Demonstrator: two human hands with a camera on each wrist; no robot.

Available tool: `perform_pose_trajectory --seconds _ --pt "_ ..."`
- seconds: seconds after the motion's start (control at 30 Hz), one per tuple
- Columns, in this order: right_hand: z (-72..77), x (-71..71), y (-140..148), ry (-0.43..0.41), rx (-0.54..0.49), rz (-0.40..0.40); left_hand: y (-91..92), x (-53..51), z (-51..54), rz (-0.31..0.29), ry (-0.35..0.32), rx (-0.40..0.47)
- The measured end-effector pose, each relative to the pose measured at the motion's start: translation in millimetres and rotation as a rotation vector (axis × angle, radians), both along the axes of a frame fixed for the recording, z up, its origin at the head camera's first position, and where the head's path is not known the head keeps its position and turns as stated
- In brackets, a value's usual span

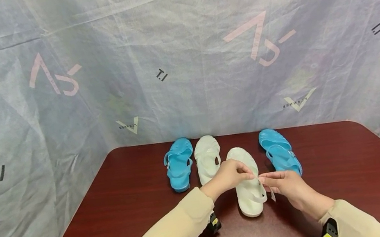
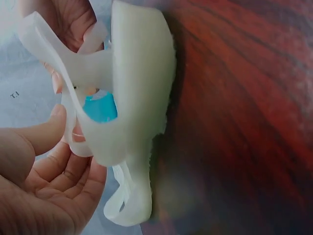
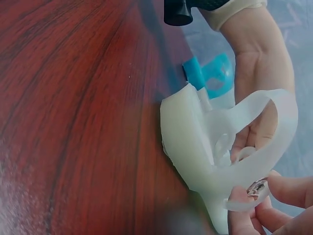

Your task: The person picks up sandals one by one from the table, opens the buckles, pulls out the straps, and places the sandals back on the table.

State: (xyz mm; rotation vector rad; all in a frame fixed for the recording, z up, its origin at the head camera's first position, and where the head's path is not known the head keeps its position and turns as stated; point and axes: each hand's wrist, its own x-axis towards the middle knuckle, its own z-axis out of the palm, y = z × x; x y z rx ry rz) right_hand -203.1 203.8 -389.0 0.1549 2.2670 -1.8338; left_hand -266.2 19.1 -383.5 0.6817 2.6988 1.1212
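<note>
A white jelly sandal (image 1: 249, 204) stands sole-down on the table, toe pointing away from me. Both hands meet at the strap on its right side. My left hand (image 1: 231, 175) reaches over the sandal and pinches the strap between thumb and fingers; the left wrist view shows the thumb (image 2: 51, 128) against it. My right hand (image 1: 290, 187) comes from the right and pinches the strap's buckle end, where a small metal buckle (image 3: 257, 188) shows between thumb and fingers. The heel strap (image 3: 286, 120) curves up in a loop. Fingers partly hide how the strap passes through the buckle.
Another white sandal (image 1: 207, 149) stands to the left, partly behind my left hand. Left of it is a blue sandal (image 1: 179, 166); a second blue sandal (image 1: 278, 150) stands behind my right hand. The dark red table (image 1: 115, 213) ends at a grey printed cloth (image 1: 190, 93).
</note>
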Motion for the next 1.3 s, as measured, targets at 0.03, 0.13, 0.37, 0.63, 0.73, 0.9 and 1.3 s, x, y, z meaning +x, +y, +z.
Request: perform_pose_trajectory --seconds 0.03,0.13,0.37,0.63,0.73,0.9,1.3 --pt "-0.2 0.1 0 -0.003 -0.004 0.001 -1.6 -0.9 -0.9 0.011 -0.001 0.001" --pt "-1.2 0.1 1 -0.007 -0.023 0.001 -6.4 -3.4 -3.8 0.039 -0.014 0.014" --pt "-2.8 0.1 0 -0.004 -0.045 0.006 -11.8 -2.3 -4.9 0.038 -0.051 0.045" --pt "-1.8 -0.5 0 -0.018 0.005 0.007 -10.1 2.9 1.9 -0.083 0.006 -0.013" --pt "0.5 -0.8 -1 -0.019 0.012 0.002 -7.1 3.1 5.1 -0.12 0.016 -0.045" --pt "2.7 -0.8 -3 -0.013 0.029 -0.011 -1.7 0.7 5.4 -0.116 -0.029 -0.014" --pt "2.1 -1.7 -4 -0.012 0.051 -0.014 5.4 -1.8 3.0 -0.075 -0.006 0.034"
